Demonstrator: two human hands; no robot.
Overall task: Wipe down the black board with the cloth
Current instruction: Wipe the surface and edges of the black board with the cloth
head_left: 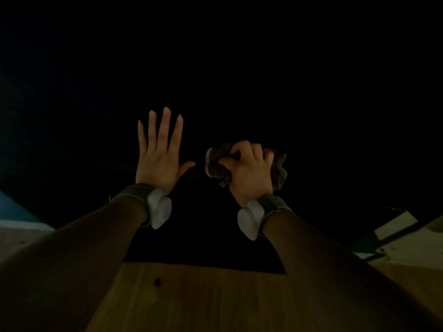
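1. The black board (215, 80) fills nearly everything ahead of you; its near edge meets the wooden surface (191, 300) just below your wrists. The picture is very dark, so you cannot make out its far edges or which patches are clean.
2. The cloth (215, 164) is bunched in your right hand (249, 171), fingers curled tight around it, wad low on the board and seemingly pressed to it.
3. Your left hand (159, 159) lies flat just beside it, fingers spread and holding nothing, apparently steadying the board.
4. What matters: almost all the board lies above and beyond the cloth, stretching wide to both sides. The right hand is the working one, so likely sweep it up and outward, away from the left palm.
5. Wristbands (134, 192) sit on both wrists.
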